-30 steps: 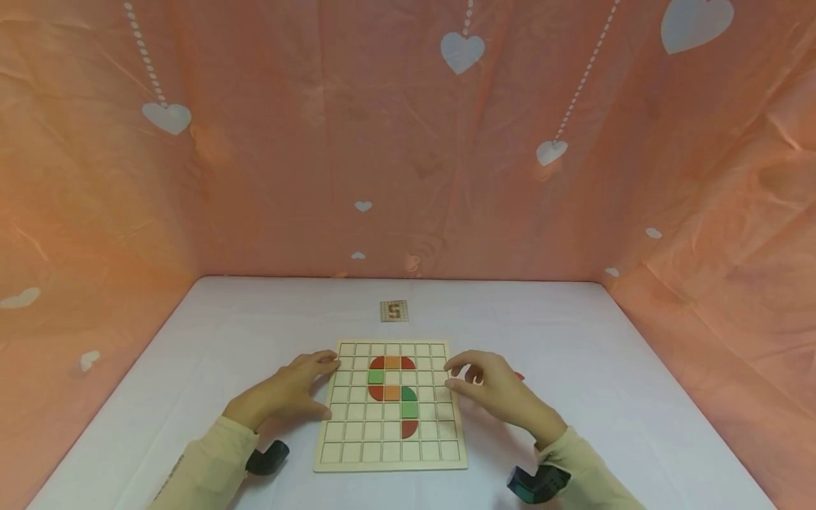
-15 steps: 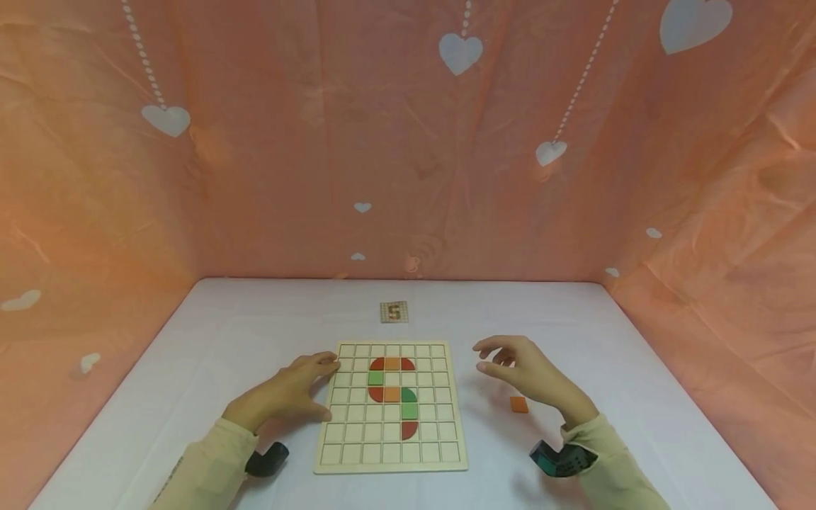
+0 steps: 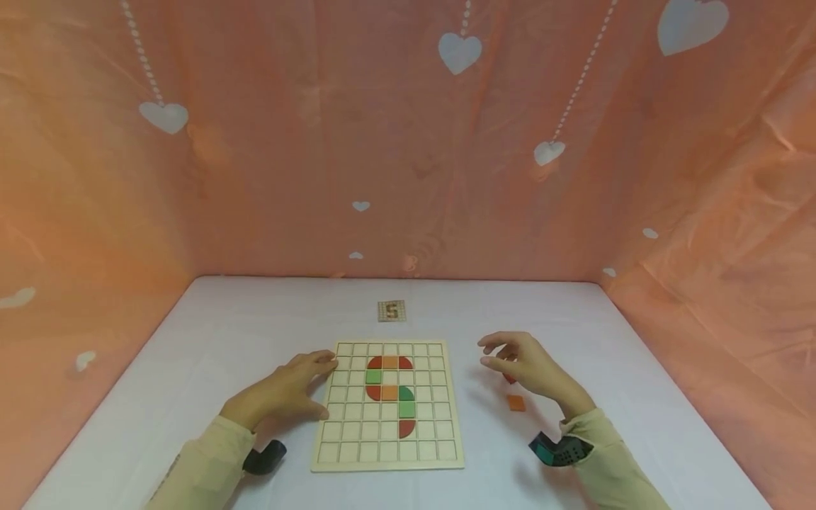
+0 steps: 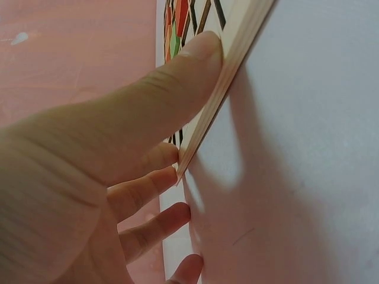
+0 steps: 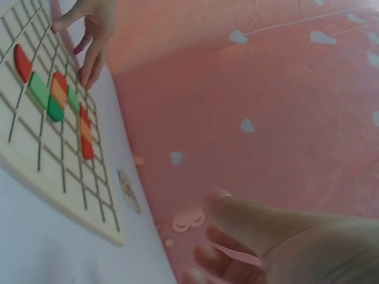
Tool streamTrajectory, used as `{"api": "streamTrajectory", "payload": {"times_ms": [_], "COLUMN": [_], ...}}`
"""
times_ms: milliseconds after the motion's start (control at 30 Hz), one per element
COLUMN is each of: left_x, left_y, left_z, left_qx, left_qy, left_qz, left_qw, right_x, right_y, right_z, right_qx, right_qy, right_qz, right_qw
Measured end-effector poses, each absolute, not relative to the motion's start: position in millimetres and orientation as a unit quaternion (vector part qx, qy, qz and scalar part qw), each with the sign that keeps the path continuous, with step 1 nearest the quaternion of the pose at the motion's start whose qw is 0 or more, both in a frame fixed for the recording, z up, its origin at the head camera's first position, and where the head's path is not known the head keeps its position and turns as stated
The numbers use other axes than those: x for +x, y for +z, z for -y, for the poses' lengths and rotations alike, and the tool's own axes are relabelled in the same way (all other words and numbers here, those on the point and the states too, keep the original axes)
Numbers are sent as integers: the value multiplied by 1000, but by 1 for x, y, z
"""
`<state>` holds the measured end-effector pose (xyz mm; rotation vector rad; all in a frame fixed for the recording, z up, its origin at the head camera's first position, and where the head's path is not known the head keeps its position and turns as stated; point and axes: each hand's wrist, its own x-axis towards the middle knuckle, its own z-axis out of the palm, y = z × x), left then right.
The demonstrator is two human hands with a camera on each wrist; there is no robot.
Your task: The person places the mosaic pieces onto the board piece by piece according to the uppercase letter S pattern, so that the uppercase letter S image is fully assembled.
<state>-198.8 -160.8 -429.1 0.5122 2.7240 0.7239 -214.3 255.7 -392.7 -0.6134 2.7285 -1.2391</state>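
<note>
A wooden grid board (image 3: 359, 452) lies on the white table, with red, orange and green tiles set in its squares in an S-like shape. My left hand (image 3: 283, 386) rests along the board's left edge, its thumb (image 4: 198, 56) touching the rim and its fingers spread further up that side. To the right of the board, my right hand (image 3: 525, 365) hovers with fingers loosely bent and nothing between them. Beneath it are an orange square tile (image 3: 516, 403) and a red tile (image 3: 509, 379), the red one partly hidden by the hand.
Beyond the board lies a small card (image 3: 392, 311) showing an S-shaped figure on a grid. Orange cloth with pale hearts (image 3: 460, 53) walls in the table's back and sides. Each wrist wears a dark device (image 3: 561, 450).
My right hand has drawn away from the board's right edge, moving right and slightly back. The orange tile has come into view below it. My left hand stays at the board.
</note>
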Motion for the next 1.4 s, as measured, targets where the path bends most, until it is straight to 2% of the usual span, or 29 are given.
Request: {"api": "streamTrajectory", "payload": {"times_ms": [567,900,1400], "left_x": [-199,-199,-198], "left_y": [-432,-432,-432], "left_z": [160,160,162], "left_qx": [189,183,183], "left_qy": [242,242,245], "left_qz": [-943,-944,-944], "left_qw": [130,132,125], "right_x": [-207,-193,-183], "right_y": [-420,-430,-438], "right_z": [-286,-307,-316], "right_qx": [-196,-186,-170], "right_qy": [-372,-380,-354], "right_qz": [-906,-901,-913], "right_qw": [50,100,107]}}
